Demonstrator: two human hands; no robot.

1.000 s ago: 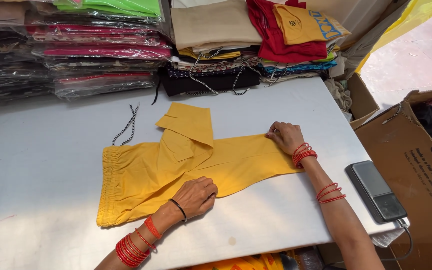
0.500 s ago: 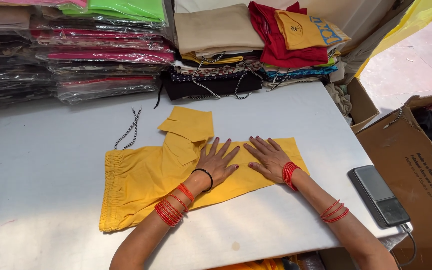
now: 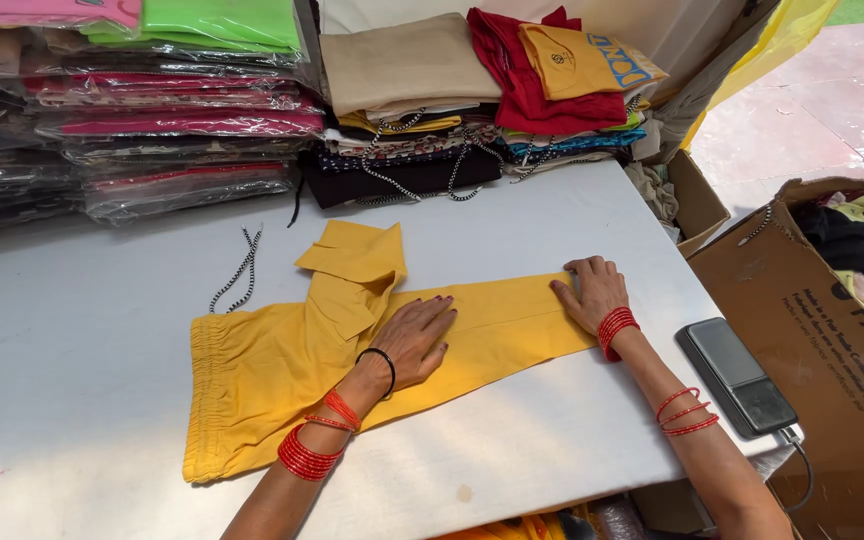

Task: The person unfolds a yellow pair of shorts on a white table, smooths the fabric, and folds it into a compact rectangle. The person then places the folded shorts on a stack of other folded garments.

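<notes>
Both of your hands lie flat on the yellow garment, which is spread across the white surface. Your left hand presses its middle, fingers released and spread, grasping nothing. Your right hand rests palm-down on the narrow end, fingers likewise released. Just beside your right forearm lies a dark flat device.

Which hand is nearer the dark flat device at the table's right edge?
Right. The right hand presses the yellow garment's end, just left of the device; the left hand lies flat mid-garment, farther off.
</notes>
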